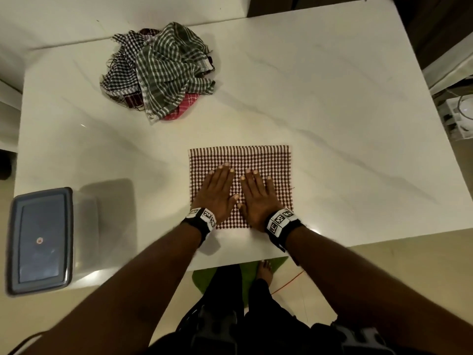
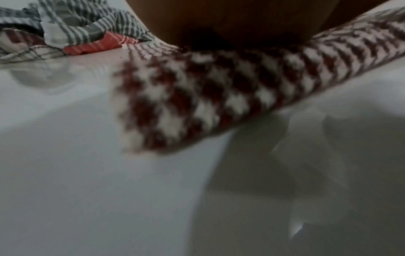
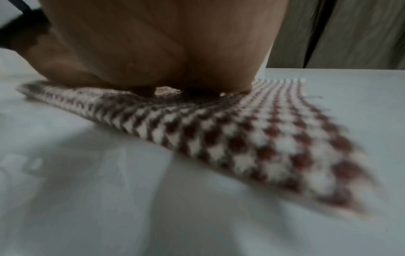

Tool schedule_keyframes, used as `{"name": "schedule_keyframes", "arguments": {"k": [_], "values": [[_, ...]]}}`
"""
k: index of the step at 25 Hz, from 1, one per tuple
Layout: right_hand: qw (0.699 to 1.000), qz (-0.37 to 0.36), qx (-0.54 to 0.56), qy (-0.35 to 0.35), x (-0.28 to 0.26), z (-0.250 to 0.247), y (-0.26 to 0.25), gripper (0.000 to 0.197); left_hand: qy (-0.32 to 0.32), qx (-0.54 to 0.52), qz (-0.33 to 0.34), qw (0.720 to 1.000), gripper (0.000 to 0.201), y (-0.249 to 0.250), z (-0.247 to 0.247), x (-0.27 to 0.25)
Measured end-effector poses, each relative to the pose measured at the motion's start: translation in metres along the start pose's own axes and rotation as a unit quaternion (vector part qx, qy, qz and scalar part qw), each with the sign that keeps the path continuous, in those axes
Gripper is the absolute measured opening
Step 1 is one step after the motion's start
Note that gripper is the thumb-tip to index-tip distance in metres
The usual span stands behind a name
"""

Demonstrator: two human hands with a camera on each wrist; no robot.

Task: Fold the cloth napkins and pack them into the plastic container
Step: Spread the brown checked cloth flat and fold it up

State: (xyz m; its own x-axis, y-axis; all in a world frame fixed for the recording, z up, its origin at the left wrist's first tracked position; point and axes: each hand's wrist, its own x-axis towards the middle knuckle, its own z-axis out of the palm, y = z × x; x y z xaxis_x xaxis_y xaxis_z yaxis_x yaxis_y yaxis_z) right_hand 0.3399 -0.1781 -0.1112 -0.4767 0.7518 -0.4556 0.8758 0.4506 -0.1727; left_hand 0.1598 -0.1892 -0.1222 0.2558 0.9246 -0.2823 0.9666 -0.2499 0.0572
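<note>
Maroon-checked napkin (image 1: pixel 240 160) is lying flat on the tabletop (image 1: pixel 332 111); left hand (image 1: pixel 217 193) and right hand (image 1: pixel 258 198) are pressing it, fingers straight, gripping nothing. Beyond the napkin, the pile (image 1: pixel 158 70) is waiting unfolded; left of it, the container (image 1: pixel 38 242) is still lidded.

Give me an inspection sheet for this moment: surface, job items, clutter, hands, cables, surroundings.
Surface: white marble-look table, glossy, faint grey veins.
Job items: red-and-white checked cloth napkin lies flat and square near the front edge; crumpled pile of checked napkins at the far left; clear plastic container with grey lid at the front left corner, lid on.
Clutter: nothing seen.
Hands: left hand and right hand both flat, palms down, pressing the red napkin side by side; no grip on anything.
Cables: thin orange cord on the floor under the table edge.
Surroundings: green floor mat under the person's bare foot; dark curtain beyond the table.
</note>
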Motion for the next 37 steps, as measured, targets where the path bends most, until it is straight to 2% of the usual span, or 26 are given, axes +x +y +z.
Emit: {"name": "schedule_keyframes", "arguments": {"k": [2, 4, 7, 10, 12, 17, 23, 26, 29, 30, 32, 33, 35, 37], "values": [[1.000, 0.001, -0.001, -0.002, -0.013, 0.008, 0.020, 0.075, 0.011, -0.021, -0.032, 0.999, 0.073, -0.012, 0.008, -0.021], [0.999, 0.039, 0.023, 0.004, -0.028, 0.010, 0.047, 0.077, 0.009, -0.027, -0.058, 0.998, 0.075, -0.024, 0.010, -0.040], [0.996, 0.080, 0.029, 0.022, -0.043, 0.010, 0.056, 0.078, 0.026, -0.047, -0.080, 0.995, 0.076, -0.014, 0.007, -0.051], [0.999, 0.024, 0.029, 0.035, -0.049, 0.019, 0.011, 0.078, 0.029, -0.042, -0.027, 0.998, 0.073, 0.022, 0.012, -0.055], [1.000, -0.013, 0.005, 0.024, -0.055, 0.034, -0.009, 0.078, 0.023, -0.027, -0.023, 0.999, 0.072, 0.031, 0.022, -0.065], [0.999, 0.018, 0.031, -0.004, -0.083, 0.040, 0.038, 0.092, 0.021, -0.047, -0.092, 0.994, 0.077, 0.012, 0.036, -0.103], [0.995, -0.097, -0.017, -0.005, -0.132, 0.057, 0.074, 0.105, -0.022, -0.037, -0.051, 0.998, 0.091, 0.018, 0.043, -0.159], [0.993, -0.114, -0.019, 0.023, -0.151, 0.072, 0.083, 0.095, -0.011, -0.066, -0.056, 0.996, 0.090, 0.029, 0.043, -0.173], [0.989, -0.120, 0.039, 0.076, -0.167, 0.078, 0.089, 0.082, -0.006, -0.060, -0.012, 0.998, 0.086, 0.027, 0.044, -0.186], [0.984, -0.127, 0.077, 0.097, -0.170, 0.078, 0.091, 0.075, 0.023, -0.065, 0.016, 0.998, 0.080, 0.025, 0.048, -0.192], [0.966, -0.091, 0.214, 0.110, -0.175, 0.066, 0.092, 0.057, 0.111, -0.116, 0.034, 0.986, 0.049, 0.017, 0.055, -0.204], [0.947, -0.034, 0.303, 0.102, -0.175, 0.055, 0.091, 0.047, 0.140, -0.156, 0.005, 0.978, 0.037, 0.015, 0.049, -0.207], [0.897, 0.065, 0.421, 0.114, -0.171, 0.029, 0.085, 0.027, 0.151, -0.264, -0.097, 0.948, 0.035, 0.016, 0.029, -0.203], [0.886, 0.098, 0.428, 0.148, -0.154, 0.007, 0.080, 0.015, 0.145, -0.324, -0.195, 0.914, 0.030, 0.014, 0.005, -0.183]]}}
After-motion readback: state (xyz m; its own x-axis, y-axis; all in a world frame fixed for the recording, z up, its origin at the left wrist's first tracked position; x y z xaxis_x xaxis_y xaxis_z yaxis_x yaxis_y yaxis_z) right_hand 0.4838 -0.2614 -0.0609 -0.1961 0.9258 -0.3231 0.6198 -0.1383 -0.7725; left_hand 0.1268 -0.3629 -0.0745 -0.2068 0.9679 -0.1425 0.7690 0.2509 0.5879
